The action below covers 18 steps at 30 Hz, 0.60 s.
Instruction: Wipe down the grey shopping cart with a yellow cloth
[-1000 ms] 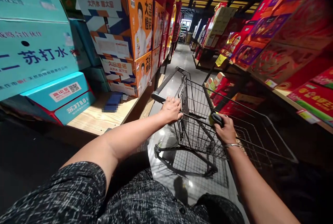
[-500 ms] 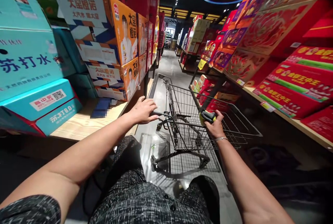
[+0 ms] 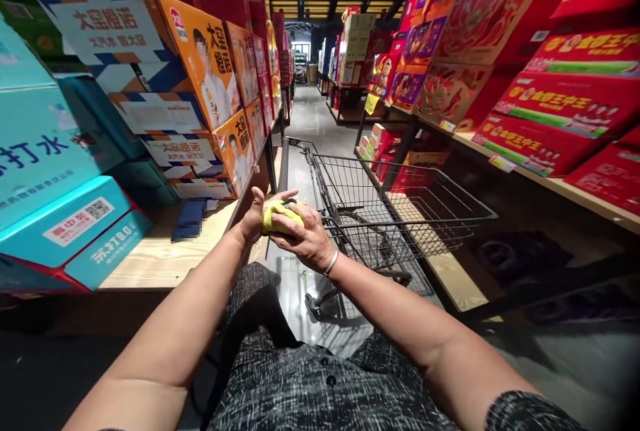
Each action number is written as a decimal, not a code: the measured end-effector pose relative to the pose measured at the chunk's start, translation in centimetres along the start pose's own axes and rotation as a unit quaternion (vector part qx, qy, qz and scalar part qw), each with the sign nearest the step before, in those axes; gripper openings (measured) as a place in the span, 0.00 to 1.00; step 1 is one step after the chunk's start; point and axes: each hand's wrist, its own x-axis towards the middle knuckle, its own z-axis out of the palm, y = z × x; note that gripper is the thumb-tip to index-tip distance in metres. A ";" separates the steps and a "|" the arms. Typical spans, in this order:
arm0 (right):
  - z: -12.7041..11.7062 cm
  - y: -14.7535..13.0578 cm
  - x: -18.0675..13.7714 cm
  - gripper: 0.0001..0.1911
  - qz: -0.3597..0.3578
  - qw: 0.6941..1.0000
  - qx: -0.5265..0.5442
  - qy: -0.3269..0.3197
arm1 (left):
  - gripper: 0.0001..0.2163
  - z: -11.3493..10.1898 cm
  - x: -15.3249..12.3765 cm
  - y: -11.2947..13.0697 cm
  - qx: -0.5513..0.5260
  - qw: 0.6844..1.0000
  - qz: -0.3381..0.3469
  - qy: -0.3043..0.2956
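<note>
My right hand grips a bunched yellow-green cloth with a dark patch on top. The cloth is pressed toward the palm of my left hand, whose thumb points up and whose fingers stretch out behind it. Part of the left fingers is hidden by the cloth and the right hand. Just beyond both hands stands a black wire shopping cart, its basket extending to the right. The near end of the cart's handle is covered by my hands.
Orange and white drink cartons are stacked on the left wooden shelf, beside turquoise boxes. A dark blue item lies at that shelf's edge. Red gift boxes line the right shelf. A tiled aisle runs ahead.
My right hand has left the cart's right side and moved left with the cloth. My left hand has let go of the cart handle and turned its palm toward the cloth.
</note>
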 end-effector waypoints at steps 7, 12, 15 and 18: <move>-1.2 2.0 -3.5 0.11 -0.023 0.999 -0.012 -0.025 | 0.55 -0.5 0.6 -1.0 0.224 0.970 0.058 0.073; -4.2 5.5 -10.1 0.14 0.080 0.984 -0.040 -0.151 | 0.49 -1.2 0.9 -1.3 0.460 0.871 0.131 0.112; -6.2 7.4 -14.0 0.11 0.125 0.978 -0.054 -0.159 | 0.40 -1.0 1.4 -0.9 0.520 0.835 0.131 0.124; -7.1 8.0 -15.5 0.13 0.170 0.971 -0.064 -0.155 | 0.28 0.9 2.0 0.1 0.652 0.741 0.090 0.134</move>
